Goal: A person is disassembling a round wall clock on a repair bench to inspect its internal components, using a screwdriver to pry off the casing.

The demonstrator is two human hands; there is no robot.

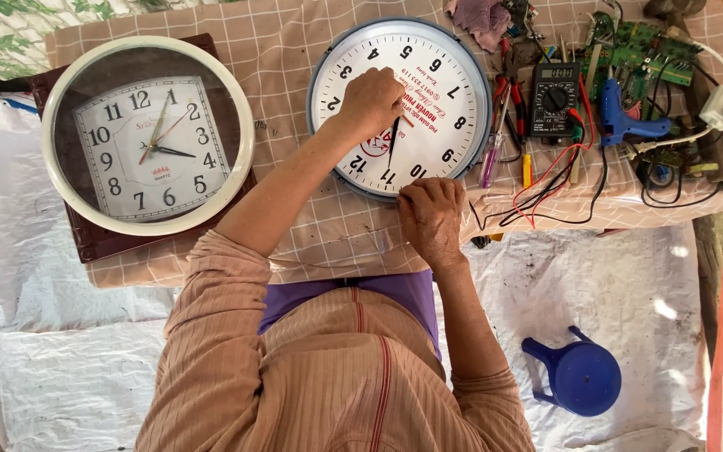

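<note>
Here we see the left hand pinching the hands at the centre of the round wall clock on the checked cloth; right hand, fingers curled, rests on its lower rim.

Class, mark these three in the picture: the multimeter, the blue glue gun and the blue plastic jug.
multimeter [554, 99], head view, on its round dial.
blue glue gun [617, 113], head view, on its body above the handle.
blue plastic jug [586, 378], head view, on its rounded body.
</note>
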